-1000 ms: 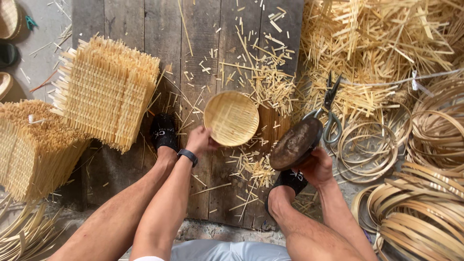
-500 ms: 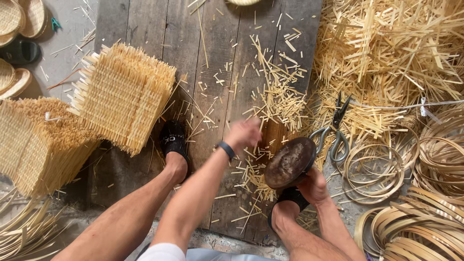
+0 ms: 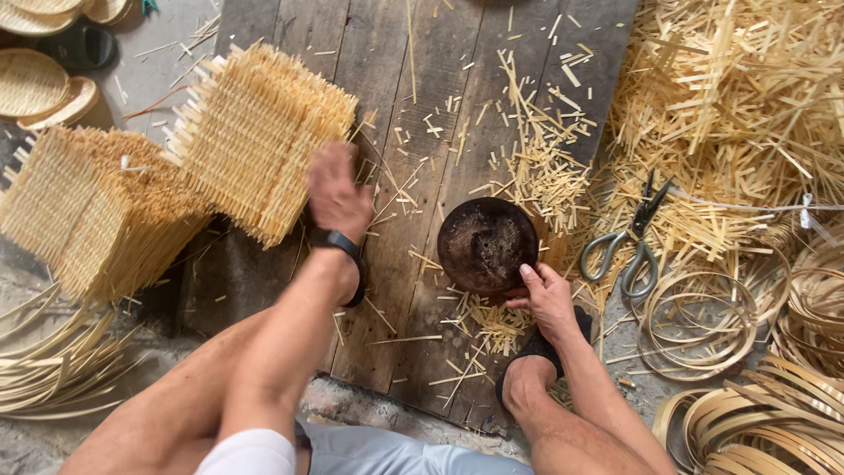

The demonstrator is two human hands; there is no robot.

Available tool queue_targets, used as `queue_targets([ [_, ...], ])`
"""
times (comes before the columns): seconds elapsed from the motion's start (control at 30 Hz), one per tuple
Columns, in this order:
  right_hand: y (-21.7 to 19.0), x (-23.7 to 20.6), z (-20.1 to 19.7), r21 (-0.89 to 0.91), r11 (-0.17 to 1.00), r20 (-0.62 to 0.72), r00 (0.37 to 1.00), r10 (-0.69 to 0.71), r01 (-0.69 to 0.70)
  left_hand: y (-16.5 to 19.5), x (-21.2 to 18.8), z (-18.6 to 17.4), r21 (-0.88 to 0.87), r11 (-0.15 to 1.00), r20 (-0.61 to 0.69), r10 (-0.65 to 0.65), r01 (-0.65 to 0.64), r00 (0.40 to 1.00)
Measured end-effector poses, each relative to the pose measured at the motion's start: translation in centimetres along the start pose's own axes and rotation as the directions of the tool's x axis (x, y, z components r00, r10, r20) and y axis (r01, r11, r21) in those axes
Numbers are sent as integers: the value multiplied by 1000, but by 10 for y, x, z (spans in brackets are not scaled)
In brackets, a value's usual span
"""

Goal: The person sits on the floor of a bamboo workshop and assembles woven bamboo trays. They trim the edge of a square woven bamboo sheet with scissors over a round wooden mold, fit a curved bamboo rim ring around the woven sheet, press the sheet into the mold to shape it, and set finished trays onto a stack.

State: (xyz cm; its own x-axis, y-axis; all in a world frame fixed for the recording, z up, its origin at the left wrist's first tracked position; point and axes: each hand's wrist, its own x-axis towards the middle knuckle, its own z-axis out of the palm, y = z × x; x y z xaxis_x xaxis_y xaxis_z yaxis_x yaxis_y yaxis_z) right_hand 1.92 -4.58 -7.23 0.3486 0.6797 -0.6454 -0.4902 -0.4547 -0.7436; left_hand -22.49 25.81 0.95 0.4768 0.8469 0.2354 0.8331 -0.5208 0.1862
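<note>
On the grey plank floor, right hand (image 3: 549, 299) pinches the dark round bowl-shaped mould (image 3: 488, 244) steady; blurred left hand (image 3: 338, 195), grip unclear, nears stacked square woven bamboo mats (image 3: 259, 136).

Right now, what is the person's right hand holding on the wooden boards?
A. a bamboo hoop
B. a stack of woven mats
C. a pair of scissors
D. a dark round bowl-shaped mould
D: the right hand grips the rim of the dark round bowl-shaped mould, while the scissors lie untouched beside it.
</note>
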Motion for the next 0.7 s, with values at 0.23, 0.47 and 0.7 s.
queue_targets([
  [0.23, 22, -3, -16, 3, 996, -45, 995, 91, -91, -99, 25, -41, 9, 931, 308, -349, 364, 885],
  [0.47, 23, -7, -20, 30, 994, -48, 994, 103, -101, -112, 21, -50, 60, 950, 207, -313, 307, 927],
  [0.7, 33, -5, -28, 91, 992, -28, 996, 85, -82, -102, 22, -73, 27, 897, 420, -410, 441, 809],
])
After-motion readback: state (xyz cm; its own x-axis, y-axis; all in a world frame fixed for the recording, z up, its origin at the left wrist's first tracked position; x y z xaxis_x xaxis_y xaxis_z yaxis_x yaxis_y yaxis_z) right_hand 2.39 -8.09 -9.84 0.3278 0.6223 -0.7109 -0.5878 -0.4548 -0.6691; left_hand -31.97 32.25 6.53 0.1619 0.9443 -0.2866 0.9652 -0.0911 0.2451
